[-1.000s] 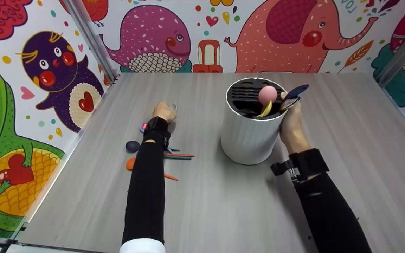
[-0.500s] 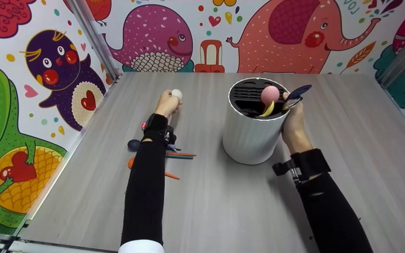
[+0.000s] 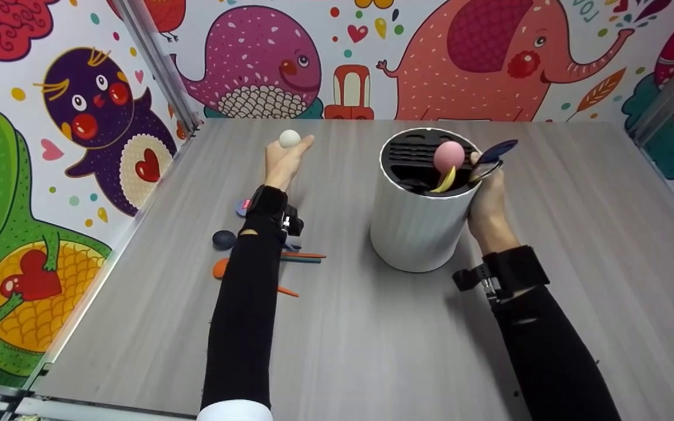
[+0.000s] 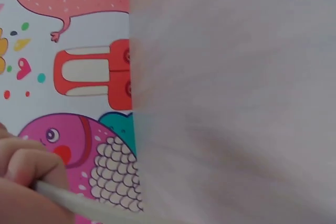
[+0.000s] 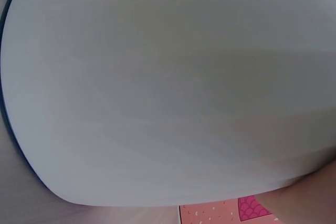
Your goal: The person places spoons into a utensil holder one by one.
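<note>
In the head view my left hand (image 3: 281,164) grips a white spoon, its round white head (image 3: 289,138) standing above the fist. The left wrist view shows curled fingers (image 4: 37,166) around its pale, thin handle (image 4: 79,202). My right hand (image 3: 488,204) holds the right side of a white ribbed utensil holder (image 3: 416,234), thumb up at the rim; its other fingers are mostly hidden. Out of the holder's black slotted top rise a pink round-headed utensil (image 3: 449,156) and a yellow one (image 3: 445,180). A dark blue utensil (image 3: 499,150) and a clear-looking, dark-rimmed one (image 3: 485,170) lean out beside the thumb.
Under and around the left forearm lie a dark blue spoon-like head (image 3: 224,240), an orange head (image 3: 220,268), orange and teal handles (image 3: 305,261) and a blue piece with a red label (image 3: 242,207). Cartoon-printed walls (image 3: 255,64) border the grey table (image 3: 343,351).
My left hand has lifted the white spoon off the table and turned, bringing its round head up into sight. The right hand and the utensil holder stay in place.
</note>
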Motion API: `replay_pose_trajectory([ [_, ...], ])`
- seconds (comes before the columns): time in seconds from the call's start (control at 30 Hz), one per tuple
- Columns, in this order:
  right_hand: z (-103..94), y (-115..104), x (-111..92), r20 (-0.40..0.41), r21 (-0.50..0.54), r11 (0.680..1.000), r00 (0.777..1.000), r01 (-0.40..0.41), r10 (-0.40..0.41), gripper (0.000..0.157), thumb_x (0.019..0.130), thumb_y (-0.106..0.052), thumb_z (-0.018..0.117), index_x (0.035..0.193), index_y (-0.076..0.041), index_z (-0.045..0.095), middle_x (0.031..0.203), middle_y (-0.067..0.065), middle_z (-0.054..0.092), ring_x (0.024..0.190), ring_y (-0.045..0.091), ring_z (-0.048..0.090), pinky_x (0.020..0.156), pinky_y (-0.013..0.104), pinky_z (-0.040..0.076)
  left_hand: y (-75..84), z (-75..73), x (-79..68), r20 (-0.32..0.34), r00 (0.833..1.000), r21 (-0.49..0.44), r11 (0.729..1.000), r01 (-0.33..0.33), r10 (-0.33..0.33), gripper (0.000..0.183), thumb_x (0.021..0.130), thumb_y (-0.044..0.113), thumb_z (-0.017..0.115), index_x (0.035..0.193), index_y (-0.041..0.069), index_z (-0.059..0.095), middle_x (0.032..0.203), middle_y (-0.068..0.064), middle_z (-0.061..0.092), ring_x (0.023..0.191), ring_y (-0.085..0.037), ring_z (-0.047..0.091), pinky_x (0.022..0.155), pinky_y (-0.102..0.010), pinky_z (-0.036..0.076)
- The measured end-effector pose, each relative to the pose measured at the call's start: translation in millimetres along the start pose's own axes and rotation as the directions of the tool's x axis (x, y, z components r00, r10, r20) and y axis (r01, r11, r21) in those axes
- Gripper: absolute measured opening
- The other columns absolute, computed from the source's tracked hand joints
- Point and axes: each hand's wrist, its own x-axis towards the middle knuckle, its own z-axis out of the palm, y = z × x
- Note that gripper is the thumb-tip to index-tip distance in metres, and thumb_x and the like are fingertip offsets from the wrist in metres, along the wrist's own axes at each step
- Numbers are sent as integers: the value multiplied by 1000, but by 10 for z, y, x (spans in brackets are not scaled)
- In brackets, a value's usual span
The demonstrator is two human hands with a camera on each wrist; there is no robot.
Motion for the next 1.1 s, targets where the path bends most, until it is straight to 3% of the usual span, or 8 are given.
replay_pose_trajectory([
  [0.17, 9, 3, -1, -9, 9, 1000, 1000, -2, 2, 27, 98, -25, 45, 94, -18, 71, 91, -6, 67, 90, 7, 58, 86, 21, 46, 142, 79, -66, 16, 999, -71, 996, -46, 47, 17, 82, 17, 70, 73, 9, 58, 67, 1, 47, 65, -14, 39, 63, -28, 31],
  [0.37, 10, 10, 4, -7, 19, 1000, 1000, -11, 11, 26, 97, -27, 47, 94, -18, 71, 91, -6, 67, 89, 7, 58, 86, 21, 46, 306, 174, -189, 80, 993, -171, 983, -73, 88, 20, 81, 15, 66, 66, 14, 53, 65, 2, 39, 67, -14, 35, 67, -28, 27],
  [0.47, 4, 7, 4, -2, 14, 1000, 1000, -12, 12, 27, 98, -27, 47, 96, -17, 72, 92, -6, 67, 90, 8, 57, 86, 21, 46, 386, 232, -251, 135, 983, -258, 963, -83, 121, 23, 82, 12, 61, 63, 14, 48, 59, 4, 36, 57, -10, 33, 58, -25, 27],
  [0.63, 1, 3, 5, 3, 12, 1000, 1000, -10, 10, 28, 99, -26, 45, 97, -18, 72, 93, -6, 67, 91, 8, 58, 87, 21, 46, 521, 301, -362, 228, 947, -369, 920, -131, 226, 25, 82, 8, 49, 61, 16, 39, 47, 8, 27, 40, -5, 21, 39, -22, 17],
  [0.8, 3, 3, 1, -7, 5, 1000, 1000, -14, 14, 27, 99, -27, 46, 95, -19, 72, 91, -7, 67, 89, 7, 57, 86, 21, 46, 637, 336, -480, 270, 903, -425, 883, -201, 335, 21, 91, 12, 46, 72, 16, 37, 49, 8, 25, 42, -5, 18, 39, -21, 15],
  [1.0, 17, 8, 3, -12, 44, 999, 1000, 2, -2, 26, 98, -26, 48, 91, -17, 71, 87, -6, 66, 85, 7, 57, 83, 21, 46, 797, 376, -592, 286, 872, -462, 855, -237, 396, 32, 107, 36, 42, 85, 12, 42, 56, 7, 26, 44, -6, 20, 40, -22, 17],
  [1.1, 24, 15, 7, -17, 46, 999, 1000, 6, -5, 26, 98, -25, 48, 86, -17, 69, 84, -6, 64, 82, 6, 56, 82, 21, 46, 875, 393, -647, 279, 859, -473, 839, -267, 430, 37, 110, 36, 37, 82, 12, 43, 56, 7, 27, 43, -7, 21, 40, -23, 17],
])
